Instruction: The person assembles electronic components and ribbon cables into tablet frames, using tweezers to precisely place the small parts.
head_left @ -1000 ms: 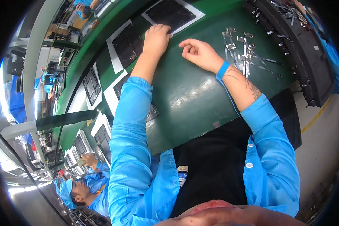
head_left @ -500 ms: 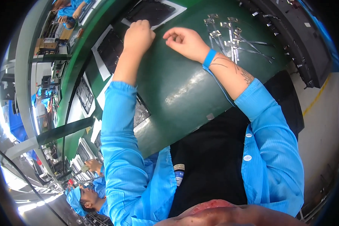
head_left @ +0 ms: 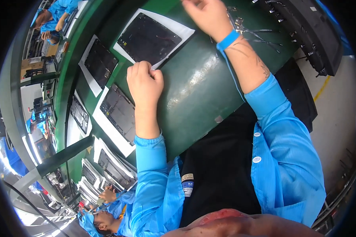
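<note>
My left hand (head_left: 145, 85) is curled closed, thumb against the fingers, above the near corner of a flat black panel (head_left: 150, 39) that lies on a white sheet. Whether anything is between those fingers is hidden. At the upper edge, my right hand (head_left: 210, 19) reaches out over the green table; its fingertips are partly cut off by the picture's edge. A blue strap (head_left: 228, 39) with a thin cord circles the right wrist. Beside that hand lies a group of thin dark flex cables with metallic connectors (head_left: 239, 24), partly covered by it.
More dark panels on white sheets lie along the left, one (head_left: 101, 63) farther off and one (head_left: 118, 112) beside my left forearm. A long black rack (head_left: 304, 35) stands at the right. Co-workers in blue sit at the left, near a metal frame (head_left: 35, 170).
My left hand has drawn nearer to me, still curled. The right hand has moved farther away toward the upper edge, beside the cables. The view has shifted, showing more of the panels.
</note>
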The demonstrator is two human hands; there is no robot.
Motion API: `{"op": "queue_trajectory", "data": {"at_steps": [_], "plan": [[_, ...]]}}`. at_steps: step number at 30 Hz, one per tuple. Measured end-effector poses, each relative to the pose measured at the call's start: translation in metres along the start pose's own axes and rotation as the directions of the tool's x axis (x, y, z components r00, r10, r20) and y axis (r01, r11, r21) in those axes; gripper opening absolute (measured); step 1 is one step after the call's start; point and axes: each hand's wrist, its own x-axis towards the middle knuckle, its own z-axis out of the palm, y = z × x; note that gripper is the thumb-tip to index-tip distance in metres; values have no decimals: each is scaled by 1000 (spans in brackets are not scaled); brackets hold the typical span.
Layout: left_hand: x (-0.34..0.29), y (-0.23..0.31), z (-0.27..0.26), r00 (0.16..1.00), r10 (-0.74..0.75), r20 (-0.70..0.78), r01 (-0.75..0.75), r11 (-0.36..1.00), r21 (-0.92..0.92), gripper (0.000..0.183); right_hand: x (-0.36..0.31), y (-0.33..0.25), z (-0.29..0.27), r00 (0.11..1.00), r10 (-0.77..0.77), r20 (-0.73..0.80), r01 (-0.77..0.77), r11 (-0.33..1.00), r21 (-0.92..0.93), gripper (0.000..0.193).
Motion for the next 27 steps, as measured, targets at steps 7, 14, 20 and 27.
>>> {"op": "queue_trajectory", "data": {"at_steps": [7,14,20,27], "plan": [[-1,-4,1,996,-20,91,23,999,-29,4,25,70,-39,985,-174,16,150,792,-593,22],[-2,-6,4,999,29,-22,-33,977,-212,12,17,44,-38,997,3,77,52,721,-691,15],[0,12,11,989,120,82,-96,964,-250,21,24,58,-35,996,-33,-86,-11,884,-467,13],[-4,-4,16,993,69,93,-49,979,-200,8,21,38,-22,890,-361,-280,292,921,-258,16]]}}
